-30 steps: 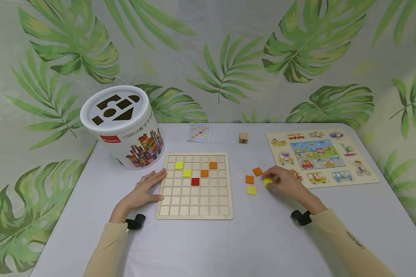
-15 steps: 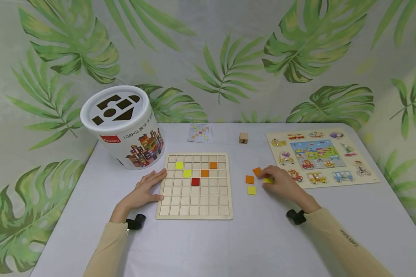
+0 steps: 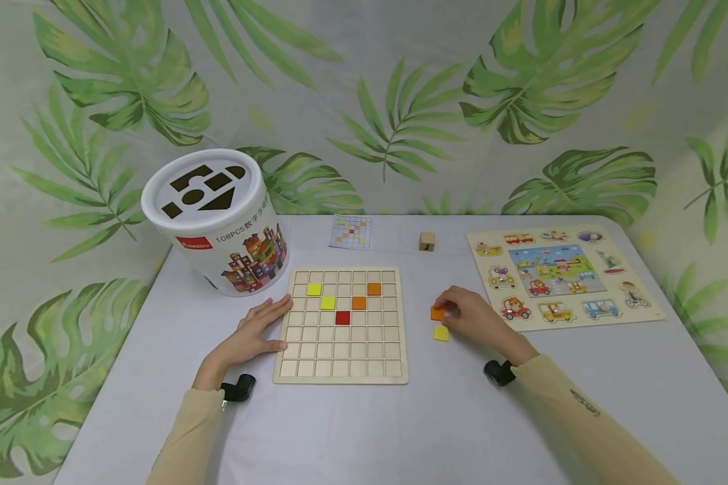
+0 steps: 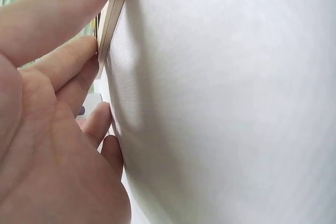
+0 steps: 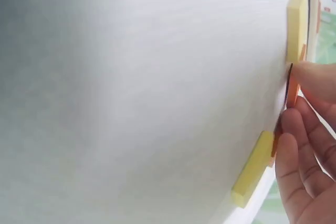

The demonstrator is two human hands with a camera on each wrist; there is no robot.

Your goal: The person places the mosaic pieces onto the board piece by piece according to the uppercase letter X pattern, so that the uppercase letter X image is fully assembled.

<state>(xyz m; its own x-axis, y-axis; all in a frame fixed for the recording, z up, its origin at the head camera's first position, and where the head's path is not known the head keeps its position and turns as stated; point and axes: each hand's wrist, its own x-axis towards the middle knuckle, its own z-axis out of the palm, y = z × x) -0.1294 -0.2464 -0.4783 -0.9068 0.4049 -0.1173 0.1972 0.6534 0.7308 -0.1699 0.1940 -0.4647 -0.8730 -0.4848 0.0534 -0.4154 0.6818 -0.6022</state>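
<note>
My left hand (image 3: pixel 256 331) lies with fingers spread at the left edge of a wooden grid board (image 3: pixel 342 377); in the left wrist view its fingertips touch the board's side (image 4: pixel 116 11). Set in the board's cells are two yellow tiles, two orange tiles and a red tile (image 3: pixel 342 317). Right of the board, my right hand (image 3: pixel 476 316) pinches an orange tile (image 3: pixel 437 313) between thumb and fingers, low at the tabletop. A yellow tile (image 3: pixel 441 333) lies just in front of it. In the right wrist view another yellow tile (image 5: pixel 253 169) and a second orange tile (image 5: pixel 275 145) sit beside the fingers, hidden from the head view.
A white block bucket (image 3: pixel 218 222) with a shape-cut lid stands at the back left. Along the rear are a small printed grid card (image 3: pixel 350 232) and a wooden cube (image 3: pixel 427 242). A wooden vehicle puzzle board (image 3: pixel 564 313) lies at the right, close behind the right hand.
My right hand has moved left, from the yellow tile to the orange tile nearer the board, and now covers the tiles it was beside. The left hand has stayed still.
</note>
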